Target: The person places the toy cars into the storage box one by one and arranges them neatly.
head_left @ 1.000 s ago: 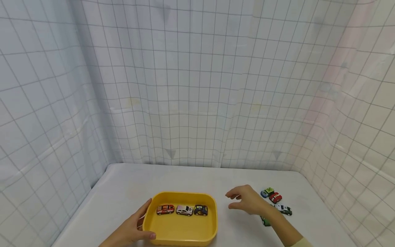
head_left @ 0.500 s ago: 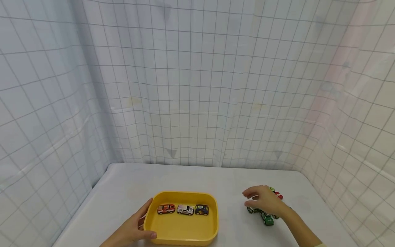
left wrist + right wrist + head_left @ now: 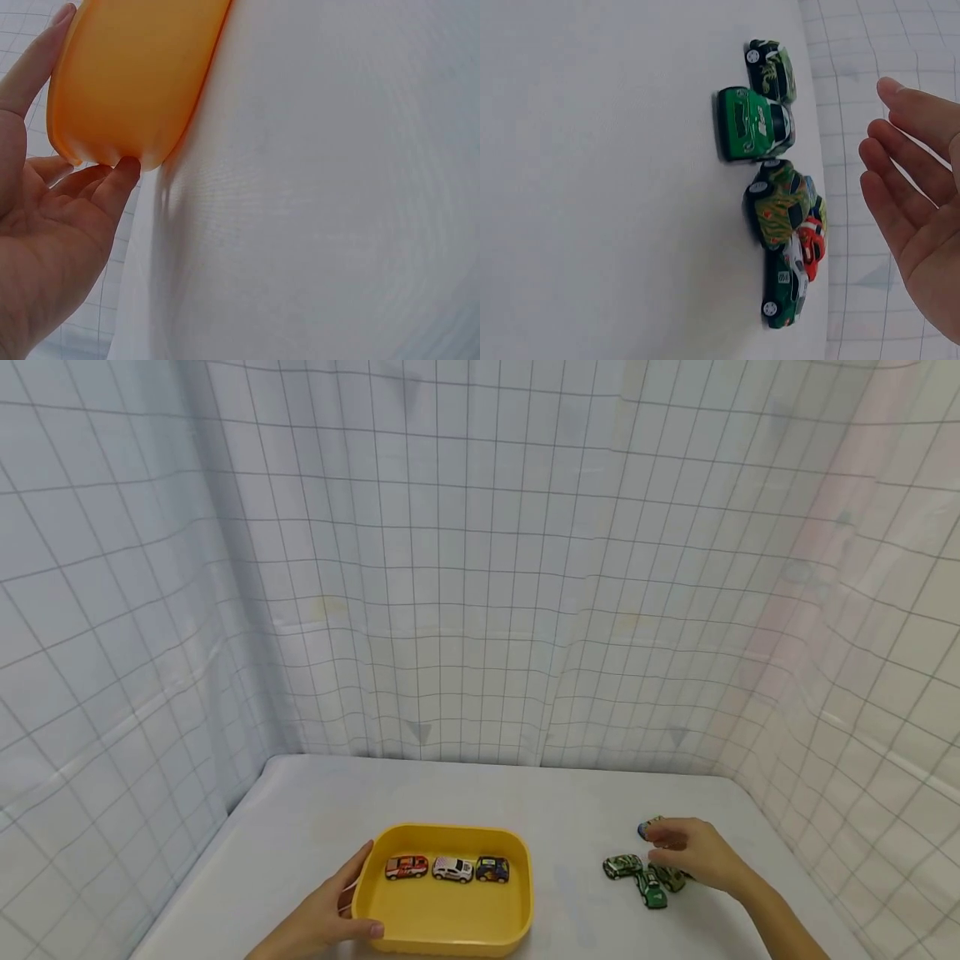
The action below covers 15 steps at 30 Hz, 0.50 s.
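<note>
A yellow tray (image 3: 442, 918) (image 3: 135, 75) holds a red-orange car (image 3: 406, 867), a white car (image 3: 452, 869) and a dark blue car (image 3: 492, 869) in a row. My left hand (image 3: 330, 918) (image 3: 52, 225) grips its near left corner, thumb on the rim. Several toy cars lie clustered on the right: a camo green car (image 3: 622, 866) (image 3: 771, 69), a bright green car (image 3: 651, 889) (image 3: 754, 124) and a red car (image 3: 811, 238) among them. My right hand (image 3: 693, 853) (image 3: 915, 210) hovers over that cluster with fingers straight, touching none of them.
The white table (image 3: 570, 802) is walled by gridded cloth (image 3: 480, 610) at the back and both sides. A blue-green car (image 3: 647, 828) peeks out beyond my right fingertips. Bare tabletop lies between the tray and the car cluster.
My right hand has moved right, from beside the tray to over the car cluster, uncovering the camo green car. The left hand and the tray have stayed put.
</note>
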Available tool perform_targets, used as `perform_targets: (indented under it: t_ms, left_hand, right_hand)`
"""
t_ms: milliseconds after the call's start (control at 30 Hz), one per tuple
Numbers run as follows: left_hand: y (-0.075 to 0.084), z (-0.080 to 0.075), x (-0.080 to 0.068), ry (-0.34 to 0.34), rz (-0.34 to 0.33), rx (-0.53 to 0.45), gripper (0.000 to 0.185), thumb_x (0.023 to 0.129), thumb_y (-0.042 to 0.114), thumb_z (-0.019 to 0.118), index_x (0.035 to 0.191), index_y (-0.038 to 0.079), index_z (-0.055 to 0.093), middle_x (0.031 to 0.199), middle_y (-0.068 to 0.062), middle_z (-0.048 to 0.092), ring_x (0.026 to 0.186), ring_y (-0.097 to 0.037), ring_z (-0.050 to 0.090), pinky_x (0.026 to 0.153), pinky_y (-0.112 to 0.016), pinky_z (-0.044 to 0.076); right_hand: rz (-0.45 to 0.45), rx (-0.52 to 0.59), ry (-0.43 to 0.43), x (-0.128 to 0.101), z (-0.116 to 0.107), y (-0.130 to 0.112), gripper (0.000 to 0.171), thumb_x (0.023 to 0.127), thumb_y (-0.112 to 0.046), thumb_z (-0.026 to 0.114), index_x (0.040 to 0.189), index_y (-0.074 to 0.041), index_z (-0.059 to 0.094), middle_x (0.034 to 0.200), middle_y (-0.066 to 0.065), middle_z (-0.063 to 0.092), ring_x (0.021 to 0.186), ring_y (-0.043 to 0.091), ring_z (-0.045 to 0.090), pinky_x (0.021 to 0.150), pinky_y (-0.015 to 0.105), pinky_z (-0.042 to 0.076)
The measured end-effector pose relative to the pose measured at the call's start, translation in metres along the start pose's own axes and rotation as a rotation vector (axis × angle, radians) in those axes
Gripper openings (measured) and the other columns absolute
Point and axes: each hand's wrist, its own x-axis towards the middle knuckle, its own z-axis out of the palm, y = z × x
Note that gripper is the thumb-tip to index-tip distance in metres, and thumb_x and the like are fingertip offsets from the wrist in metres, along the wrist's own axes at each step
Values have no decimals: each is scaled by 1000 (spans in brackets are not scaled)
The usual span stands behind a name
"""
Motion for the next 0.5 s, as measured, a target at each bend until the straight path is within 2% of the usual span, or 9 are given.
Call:
perform_targets:
  t_ms: [233,367,500]
  left_hand:
    - [0,1,0,-20,-2,-67,106,96,17,76,166,5,-4,166,-35,0,137,-48,45,99,-37,55]
    - [0,1,0,-10,-13,-66,107,96,18,77,166,7,-3,166,-34,-1,135,-47,48,98,-37,56]
    - [0,1,0,-2,-27,-68,107,96,19,76,166,8,-3,166,-34,-1,133,-45,50,98,-39,56]
  right_hand:
    - [36,-34,40,-17,-14,25,37,96,-19,76,125,2,70,119,13,72,107,31,69,86,27,58]
    - [75,-82,73,-26,-21,37,35,96,-23,76,123,-2,73,120,12,72,107,32,69,84,30,59]
    - [106,-114,98,-34,-25,48,36,95,-23,77,121,1,72,117,13,73,103,29,70,83,30,59]
